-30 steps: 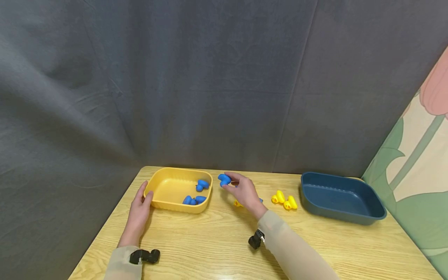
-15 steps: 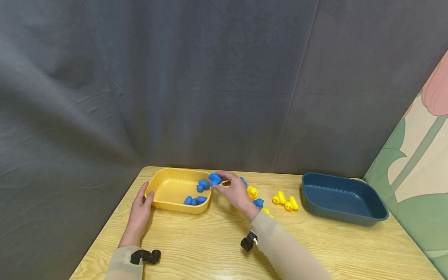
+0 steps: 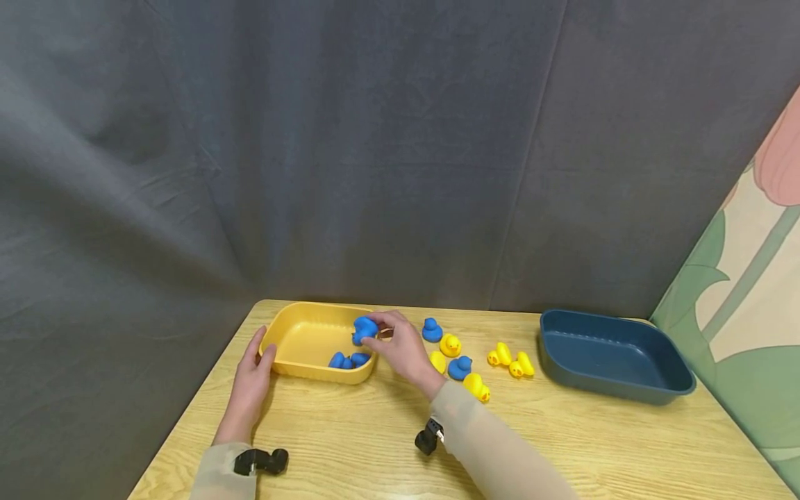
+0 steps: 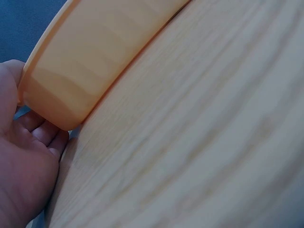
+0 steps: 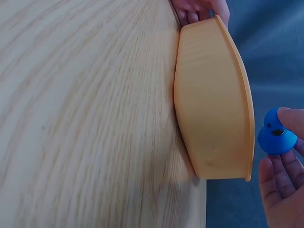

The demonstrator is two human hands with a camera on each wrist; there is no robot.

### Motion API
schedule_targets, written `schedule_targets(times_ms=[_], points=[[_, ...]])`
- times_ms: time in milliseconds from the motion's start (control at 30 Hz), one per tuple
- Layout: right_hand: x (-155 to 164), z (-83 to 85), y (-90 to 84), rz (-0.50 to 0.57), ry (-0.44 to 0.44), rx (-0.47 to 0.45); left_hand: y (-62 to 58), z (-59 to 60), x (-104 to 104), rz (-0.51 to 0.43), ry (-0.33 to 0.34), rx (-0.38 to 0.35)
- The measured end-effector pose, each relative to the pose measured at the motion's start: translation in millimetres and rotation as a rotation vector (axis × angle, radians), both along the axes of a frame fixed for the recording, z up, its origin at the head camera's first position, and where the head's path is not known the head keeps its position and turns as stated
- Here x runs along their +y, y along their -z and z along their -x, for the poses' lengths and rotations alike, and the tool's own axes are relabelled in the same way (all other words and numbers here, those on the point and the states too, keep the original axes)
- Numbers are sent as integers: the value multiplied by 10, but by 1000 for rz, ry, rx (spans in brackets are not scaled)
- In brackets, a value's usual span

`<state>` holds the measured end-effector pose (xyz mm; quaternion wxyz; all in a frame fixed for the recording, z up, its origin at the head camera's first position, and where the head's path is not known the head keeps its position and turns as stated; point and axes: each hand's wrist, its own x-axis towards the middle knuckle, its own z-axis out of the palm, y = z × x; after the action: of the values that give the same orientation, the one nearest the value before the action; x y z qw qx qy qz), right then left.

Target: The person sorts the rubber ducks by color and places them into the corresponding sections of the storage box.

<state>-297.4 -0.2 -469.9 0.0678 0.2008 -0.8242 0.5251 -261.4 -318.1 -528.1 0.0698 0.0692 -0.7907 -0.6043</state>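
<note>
My right hand (image 3: 403,351) pinches a blue rubber duck (image 3: 364,330) between thumb and fingers, above the right end of the yellow tray (image 3: 319,373). In the right wrist view this duck (image 5: 277,137) is upright, just beyond the tray's rim. My left hand (image 3: 251,380) grips the tray's left end. The left wrist view has the thumb at the rim and the fingers (image 4: 45,130) bent against the outer wall. Inside the tray, blue ducks (image 3: 337,360) lie near the front right; the held duck and right hand may hide others.
Right of my right hand are two blue ducks (image 3: 431,330) and several yellow ducks (image 3: 450,345) on the wooden table (image 3: 350,437). A dark blue tray (image 3: 615,389) stands at the far right. A grey curtain (image 3: 387,153) hangs behind the table.
My right hand has carried the blue duck leftward, from beside the yellow tray to over its right end. Ducks behind the right hand have come into view. The left hand has stayed put.
</note>
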Motion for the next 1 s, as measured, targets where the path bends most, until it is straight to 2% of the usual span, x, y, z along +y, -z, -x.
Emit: schedule_targets(times_ms=[467, 600, 1000], points=[[-92, 8, 9, -14, 11, -38, 21, 13, -13, -1, -2, 1], [-86, 16, 2, -10, 21, -24, 15, 11, -7, -3, -1, 6], [121, 49, -65, -27, 91, -5, -5, -7, -4, 19, -12, -1]])
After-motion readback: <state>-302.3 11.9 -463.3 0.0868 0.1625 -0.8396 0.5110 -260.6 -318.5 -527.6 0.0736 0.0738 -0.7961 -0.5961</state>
